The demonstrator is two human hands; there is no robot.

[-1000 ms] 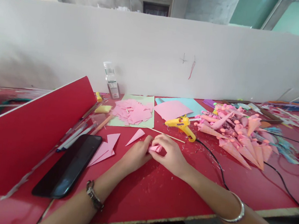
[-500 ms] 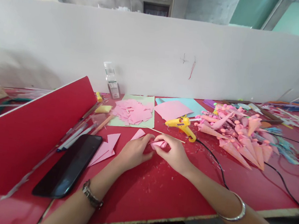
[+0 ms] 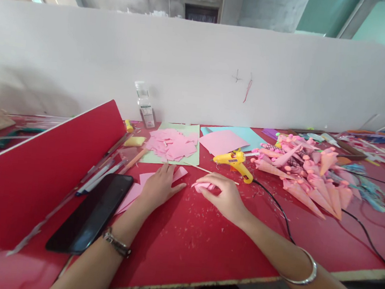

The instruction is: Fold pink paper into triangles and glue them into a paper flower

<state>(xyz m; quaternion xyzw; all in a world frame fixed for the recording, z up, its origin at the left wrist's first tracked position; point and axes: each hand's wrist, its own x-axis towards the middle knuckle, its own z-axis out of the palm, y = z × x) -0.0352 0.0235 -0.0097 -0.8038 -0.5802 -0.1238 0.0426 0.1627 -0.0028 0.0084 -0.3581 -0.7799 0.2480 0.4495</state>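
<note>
Between the thumb and fingers of my right hand is a small folded pink paper piece, held just above the red table. My left hand lies farther left, palm down with its fingers apart, over some pink paper pieces. One pink strip shows beside its fingers. A yellow glue gun rests beyond my right hand. Behind my left hand, a heap of pink paper cuttings sits on a pale green sheet.
At the left lie a black phone and pens beside a slanted red board. A clear bottle leans at the white partition. Several pink paper cones are piled at the right, near the black cord.
My left hand has come away from the small pink piece and moved left onto the paper pieces, its fingers now spread. My right hand still holds the small piece in about the same place.
</note>
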